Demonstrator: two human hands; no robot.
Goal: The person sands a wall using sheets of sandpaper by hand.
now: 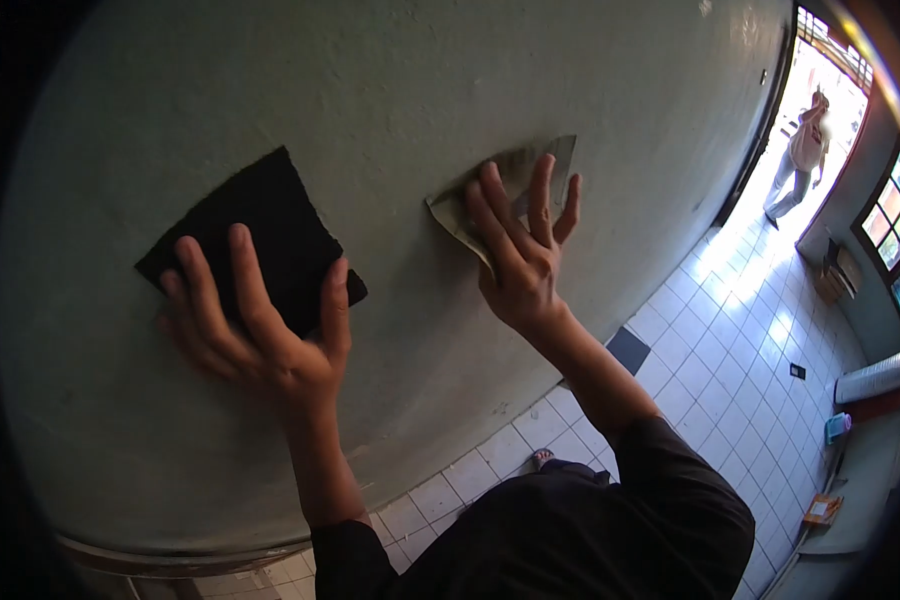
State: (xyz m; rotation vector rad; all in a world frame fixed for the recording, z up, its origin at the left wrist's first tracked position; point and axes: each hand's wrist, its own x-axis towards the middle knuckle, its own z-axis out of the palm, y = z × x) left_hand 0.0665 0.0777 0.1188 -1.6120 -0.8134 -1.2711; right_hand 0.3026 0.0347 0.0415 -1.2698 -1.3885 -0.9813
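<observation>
The left hand is spread across the lower part of a black sheet, laying it flat against a greenish-grey wall, with the thumb on its right edge and the fingertips on its face. The right hand, also spread wide, covers a bent brownish-grey sheet on the same wall, higher and to the right; that sheet's left edge curls outward, and whether the thumb grips it from behind cannot be told. Both forearms run up from dark sleeves. Below, a bare foot shows on the white tiled floor, where a dark square lies near the wall's base. Farther off, another person is at a bright doorway, near a paned window.
</observation>
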